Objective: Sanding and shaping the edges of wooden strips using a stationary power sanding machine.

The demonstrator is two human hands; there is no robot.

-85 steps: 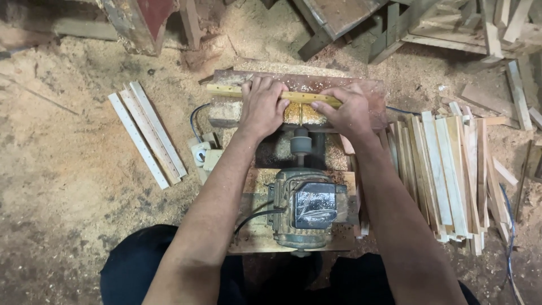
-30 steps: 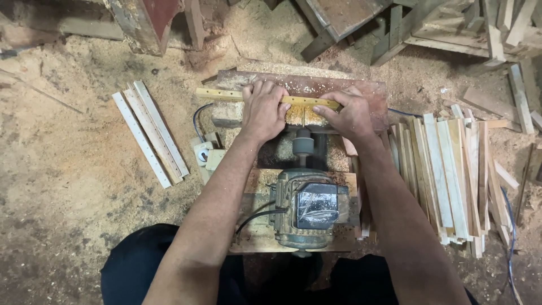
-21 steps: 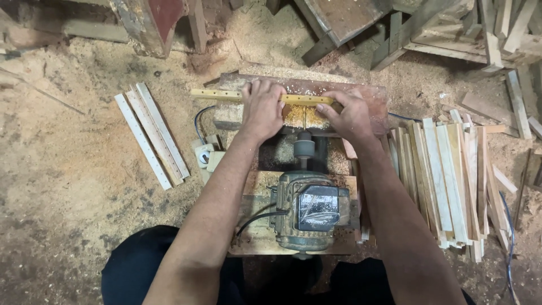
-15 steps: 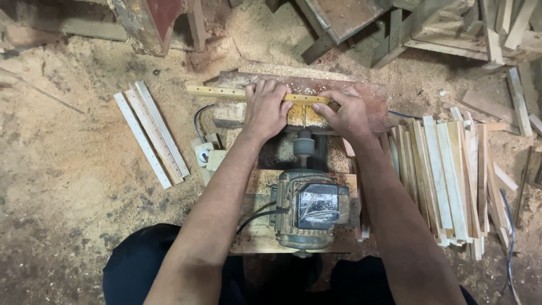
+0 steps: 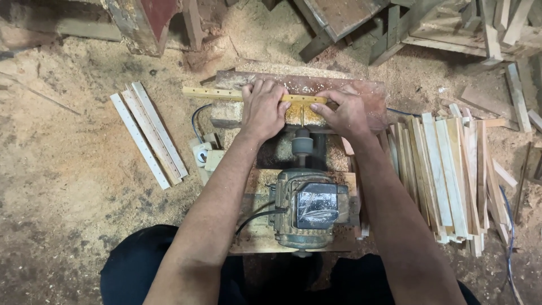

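Seen from above, two bare hands press a thin yellow strip (image 5: 217,94) flat on a sawdust-covered wooden block (image 5: 361,93), just beyond a motor (image 5: 305,206) and its spindle (image 5: 302,144). The left hand (image 5: 262,110) lies closed over the strip's middle; the right hand (image 5: 344,112) pinches its right end. Pale slats (image 5: 148,133) lie at left, a larger pile (image 5: 446,175) at right.

strip (image 5: 214,94) middle under left hand (image 5: 263,108), drill tip hidden
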